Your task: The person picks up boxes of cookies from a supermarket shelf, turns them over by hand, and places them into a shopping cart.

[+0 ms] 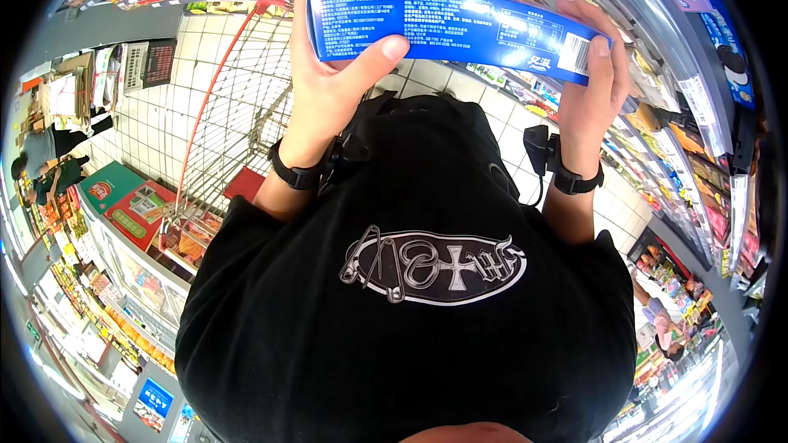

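Store shelves (698,115) packed with goods climb along our right side, and pale floor tiles (148,127) spread out on our left. Standing on those tiles is a wire shopping cart (238,107) with red edging, near our left arm. Our black shirt (460,184) fills the middle of the view, a silvery emblem (435,268) across its chest.

Out of its sleeves come both our forearms, bent up and forward, so that the wrists stand well apart with the hands at the top of the view. Between them, held up in front of us, is a long blue box (460,29), its printed face turned our way and its right end dipping a little lower than the left.

Our left hand (328,86) grips the left end: the thumb slants up and rightward over the near face, while one finger pokes up beyond the top edge. Our right hand (595,86) clasps the other end, thumb pointing upward on the near face and fingers bent around behind. We wear a black band on each wrist, left (295,172) and right (579,183). Right beside that right thumb sits a white barcode (573,55).
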Tool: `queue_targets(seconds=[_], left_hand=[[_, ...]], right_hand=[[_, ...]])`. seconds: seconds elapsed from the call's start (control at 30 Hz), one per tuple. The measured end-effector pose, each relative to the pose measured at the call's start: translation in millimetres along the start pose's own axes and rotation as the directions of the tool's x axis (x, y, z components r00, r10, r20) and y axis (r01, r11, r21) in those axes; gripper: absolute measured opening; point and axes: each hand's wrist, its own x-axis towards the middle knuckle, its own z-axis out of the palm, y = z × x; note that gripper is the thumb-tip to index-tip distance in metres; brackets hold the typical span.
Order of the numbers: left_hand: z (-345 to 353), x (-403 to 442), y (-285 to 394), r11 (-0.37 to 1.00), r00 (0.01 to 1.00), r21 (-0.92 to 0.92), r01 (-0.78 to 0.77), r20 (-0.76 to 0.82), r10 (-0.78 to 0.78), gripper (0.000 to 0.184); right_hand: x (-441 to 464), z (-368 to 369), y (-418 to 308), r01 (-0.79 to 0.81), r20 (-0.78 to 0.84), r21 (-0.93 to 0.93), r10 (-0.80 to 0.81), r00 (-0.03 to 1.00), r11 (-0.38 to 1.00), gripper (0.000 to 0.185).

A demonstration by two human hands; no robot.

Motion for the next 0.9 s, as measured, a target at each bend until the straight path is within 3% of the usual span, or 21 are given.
queue_targets(seconds=[0.1,0.17,0.9], left_hand=[[2,4,-1,1.0,1.0,-0.023,-0.003,-0.009,0.003,0.079],[1,7,0,1.0,1.0,0.009,-0.026,-0.011,0.026,0.079],[0,-1,0,0.999,0.999,0.037,0.036,0.006,-0.036,0.081]], right_hand=[[3,-1,2,0.021,-0.011,-0.014,-0.021,1.0,1.0,0.042],[4,1,5,0.062,-0.019,0.082,-0.061,0.998,0.995,0.032],[-6,0,4,-0.022,-0.036,0.13,0.026,0.999,0.991,0.03]])
